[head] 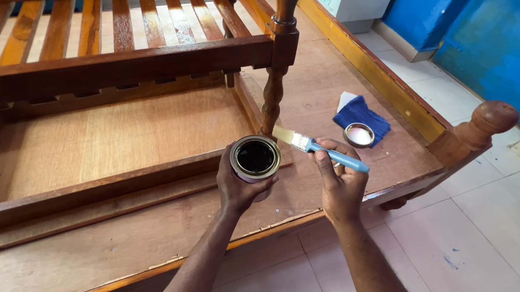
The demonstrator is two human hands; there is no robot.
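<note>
My left hand (pixel 237 188) grips a small open metal can (pixel 255 158) with dark liquid inside, held just above the wooden bed base (pixel 153 234). My right hand (pixel 341 179) holds a paintbrush (pixel 311 145) by its light blue handle. The brush's bristles point up and left, close to the can's rim and to the foot of a turned wooden post (pixel 274 86).
The can's round lid (pixel 359 134) lies on a folded blue cloth (pixel 360 116) on the base at the right. A slatted headboard frame (pixel 110 65) rests across the far side. A rounded corner post (pixel 492 118) and blue walls (pixel 499 31) stand to the right, over a white tiled floor (pixel 475 233).
</note>
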